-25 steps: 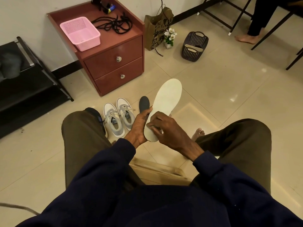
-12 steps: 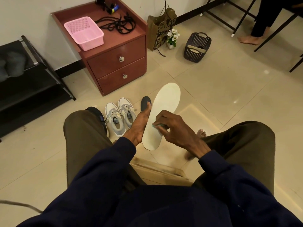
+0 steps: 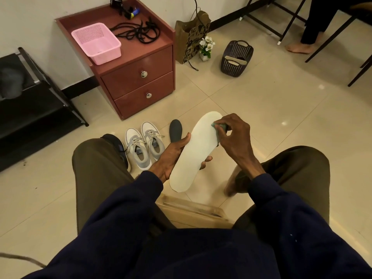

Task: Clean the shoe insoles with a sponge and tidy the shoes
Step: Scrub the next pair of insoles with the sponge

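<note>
My left hand (image 3: 171, 158) grips the white insole (image 3: 193, 156) mid-length, between my knees. Heel near, toe far-right. My right hand (image 3: 235, 135) pinches the green sponge (image 3: 219, 127) at the toe; next stroke probably comes nearward.

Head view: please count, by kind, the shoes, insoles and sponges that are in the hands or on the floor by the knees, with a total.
Shoes: 3 (pale shoe, second pale shoe, dark shoe, partly hidden)
Insoles: 2 (white insole, dark insole)
Sponges: 1 (sponge)
Total: 6
</note>
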The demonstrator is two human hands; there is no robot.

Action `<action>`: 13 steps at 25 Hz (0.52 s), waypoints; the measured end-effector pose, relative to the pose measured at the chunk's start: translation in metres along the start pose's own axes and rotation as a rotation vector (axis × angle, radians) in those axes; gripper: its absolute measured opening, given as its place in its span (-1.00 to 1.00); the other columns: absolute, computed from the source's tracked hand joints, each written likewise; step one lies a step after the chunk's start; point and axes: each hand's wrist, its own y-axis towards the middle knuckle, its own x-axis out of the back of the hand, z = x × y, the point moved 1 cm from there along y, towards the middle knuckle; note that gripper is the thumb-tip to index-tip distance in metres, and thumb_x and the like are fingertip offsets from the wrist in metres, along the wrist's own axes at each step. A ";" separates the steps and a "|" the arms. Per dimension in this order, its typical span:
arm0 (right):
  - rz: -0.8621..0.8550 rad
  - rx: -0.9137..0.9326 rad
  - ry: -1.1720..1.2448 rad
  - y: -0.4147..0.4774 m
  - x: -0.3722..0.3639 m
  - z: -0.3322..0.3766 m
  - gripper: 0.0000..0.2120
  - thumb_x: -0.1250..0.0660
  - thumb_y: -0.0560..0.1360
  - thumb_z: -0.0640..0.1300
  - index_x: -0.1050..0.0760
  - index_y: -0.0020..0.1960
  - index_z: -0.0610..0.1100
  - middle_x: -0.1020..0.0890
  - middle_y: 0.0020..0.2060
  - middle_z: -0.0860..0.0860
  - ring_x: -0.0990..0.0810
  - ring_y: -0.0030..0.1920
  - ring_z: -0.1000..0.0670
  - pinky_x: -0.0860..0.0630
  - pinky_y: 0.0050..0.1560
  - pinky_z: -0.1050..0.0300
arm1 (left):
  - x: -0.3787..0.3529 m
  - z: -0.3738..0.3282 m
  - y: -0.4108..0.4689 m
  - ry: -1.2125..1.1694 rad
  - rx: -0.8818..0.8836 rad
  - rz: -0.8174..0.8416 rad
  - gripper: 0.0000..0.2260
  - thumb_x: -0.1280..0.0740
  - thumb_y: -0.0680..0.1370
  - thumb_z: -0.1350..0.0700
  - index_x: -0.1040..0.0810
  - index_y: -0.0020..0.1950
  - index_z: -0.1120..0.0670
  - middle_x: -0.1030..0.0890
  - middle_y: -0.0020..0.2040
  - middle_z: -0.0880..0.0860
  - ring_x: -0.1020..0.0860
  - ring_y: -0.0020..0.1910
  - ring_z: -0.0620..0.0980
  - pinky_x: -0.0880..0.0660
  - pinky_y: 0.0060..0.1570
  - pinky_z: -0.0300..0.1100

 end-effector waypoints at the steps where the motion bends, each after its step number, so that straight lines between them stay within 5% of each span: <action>1: -0.045 -0.076 -0.012 0.004 0.001 -0.007 -0.93 -0.45 0.54 -0.21 -0.70 -0.01 -0.11 -0.63 -0.10 0.06 -0.56 -0.11 0.16 -0.54 -0.10 0.20 | 0.001 0.001 0.000 0.019 0.014 0.022 -0.42 -0.23 0.67 -0.19 -0.38 0.54 0.19 -0.47 0.37 0.29 -0.59 0.10 0.27 -0.57 0.01 0.07; 5: -0.119 -0.262 -0.013 0.009 0.008 -0.019 -0.92 -0.44 0.52 -0.20 -0.70 -0.04 -0.06 -0.65 -0.13 0.12 -0.59 -0.09 0.17 -0.58 -0.03 0.11 | 0.005 0.006 0.002 0.125 0.054 0.027 -0.42 -0.25 0.67 -0.19 -0.40 0.53 0.20 -0.49 0.35 0.28 -0.58 0.11 0.26 -0.52 0.04 0.07; 10: 0.106 -0.036 -0.011 0.006 -0.008 0.006 -0.91 -0.44 0.54 -0.19 -0.71 0.01 -0.11 -0.66 -0.08 0.06 -0.57 -0.09 0.14 -0.49 -0.08 0.31 | 0.005 0.006 0.002 0.146 0.052 -0.053 -0.45 -0.25 0.67 -0.18 -0.44 0.49 0.19 -0.59 0.18 0.27 -0.63 0.05 0.27 -0.57 -0.05 0.04; 13: -0.051 -0.196 -0.036 0.013 0.001 -0.014 -0.92 -0.44 0.53 -0.20 -0.70 -0.04 -0.07 -0.65 -0.11 0.08 -0.58 -0.09 0.13 -0.57 -0.02 0.13 | 0.003 0.008 0.003 0.178 0.061 -0.046 -0.43 -0.26 0.66 -0.17 -0.42 0.51 0.22 -0.58 0.19 0.28 -0.63 0.06 0.28 -0.58 -0.04 0.04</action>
